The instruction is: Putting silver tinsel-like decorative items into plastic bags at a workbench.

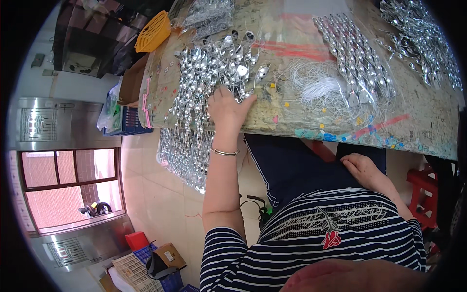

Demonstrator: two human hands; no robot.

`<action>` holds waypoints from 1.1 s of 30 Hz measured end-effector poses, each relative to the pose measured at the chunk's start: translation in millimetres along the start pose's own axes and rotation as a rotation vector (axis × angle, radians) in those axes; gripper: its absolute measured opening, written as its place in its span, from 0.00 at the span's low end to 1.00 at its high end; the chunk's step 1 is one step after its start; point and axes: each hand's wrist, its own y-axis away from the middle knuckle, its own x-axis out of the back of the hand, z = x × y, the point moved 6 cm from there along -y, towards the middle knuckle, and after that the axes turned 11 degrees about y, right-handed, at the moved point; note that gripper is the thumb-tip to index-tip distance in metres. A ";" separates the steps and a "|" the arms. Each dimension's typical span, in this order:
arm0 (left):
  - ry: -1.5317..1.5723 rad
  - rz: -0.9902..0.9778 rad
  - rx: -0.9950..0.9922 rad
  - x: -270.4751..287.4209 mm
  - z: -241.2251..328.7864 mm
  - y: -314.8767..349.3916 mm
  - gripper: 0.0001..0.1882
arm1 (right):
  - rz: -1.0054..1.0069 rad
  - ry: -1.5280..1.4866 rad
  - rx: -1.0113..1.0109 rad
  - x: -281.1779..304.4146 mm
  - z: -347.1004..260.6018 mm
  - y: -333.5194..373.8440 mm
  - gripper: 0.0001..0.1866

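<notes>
My left hand (227, 109) lies on the near right part of a heap of shiny silver twisted strips (194, 82) on the worktable. Its thumb sticks out to the right, away from the fingers, and I see nothing held in it. Several strips hang down over the table's front edge. My right hand (361, 169) rests on my dark trousers below the table edge, fingers stretched out and holding nothing. To the right on the table, a neat row of silver spiral strips (357, 58) lies beside a loose bundle of white string (316, 83).
More silver strips (425, 39) are heaped at the far right. A yellow basket (153, 31) stands at the table's far left corner, with a blue crate (131, 121) below. A red stool (422, 197) stands at right. Boxes and a cream crate (137, 272) sit on the floor at lower left.
</notes>
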 end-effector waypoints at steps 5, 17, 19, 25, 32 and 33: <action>-0.028 0.122 -0.126 -3.0 -8.6 6.9 0.43 | 0.003 0.001 0.023 -3.6 3.0 1.2 0.13; 0.096 0.054 0.025 -1.0 6.5 1.8 0.37 | 0.017 -0.012 0.028 -8.6 7.8 0.5 0.14; 0.093 0.040 0.058 -2.1 4.7 -0.4 0.38 | 0.036 -0.005 0.027 -7.8 8.2 1.8 0.14; 0.203 -0.046 0.138 9.2 -6.7 -2.8 0.38 | 0.040 -0.001 0.027 -8.6 13.5 3.0 0.15; 0.534 0.001 0.224 25.5 -13.6 -1.1 0.28 | 0.027 -0.005 0.030 -9.8 14.2 -0.3 0.15; 0.638 0.007 0.246 28.8 -14.0 -1.6 0.26 | 0.019 -0.012 0.028 -10.2 15.2 0.3 0.15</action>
